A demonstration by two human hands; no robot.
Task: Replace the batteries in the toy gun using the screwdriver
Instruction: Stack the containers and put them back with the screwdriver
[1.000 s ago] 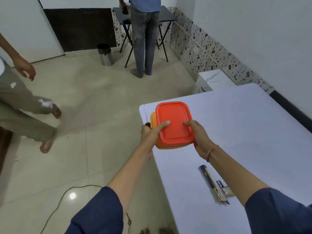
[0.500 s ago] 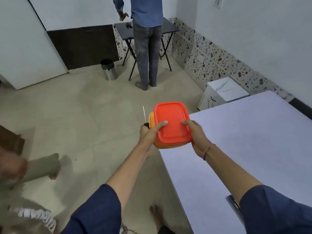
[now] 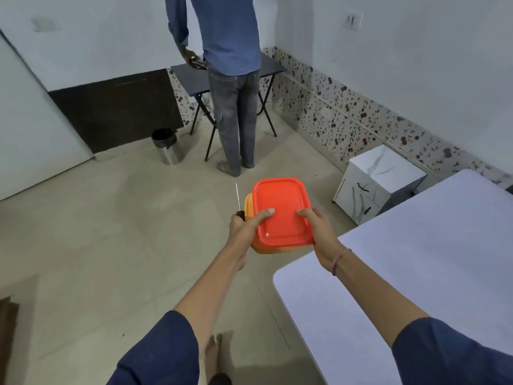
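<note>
A beige tiled floor [image 3: 111, 245] fills most of the view, bounded by white walls with a flower-patterned tile skirting. The white counter [image 3: 416, 259] enters from the right, cut off by the frame's right and lower edges.

Out over the floor, just past the counter's left corner, both hands hold an orange container [image 3: 249, 202] closed by a red lid [image 3: 280, 215]. The lid is opaque, so whatever lies inside is hidden. The right hand [image 3: 319, 229] grips its right side, thumb on the lid. The left hand [image 3: 244, 226] lays its thumb on the lid's left side while its fingers curl round the black handle of the screwdriver [image 3: 238, 197], whose thin shaft points away from the wearer, beside the container.

Further off, a person [image 3: 230, 65] stands at a dark folding table [image 3: 194, 79], cut off above the shoulders. A steel bin [image 3: 166, 147] and a small white cabinet [image 3: 380, 176] stand on the floor. Any marking on the wall switch [image 3: 352, 20] is too small to read.
</note>
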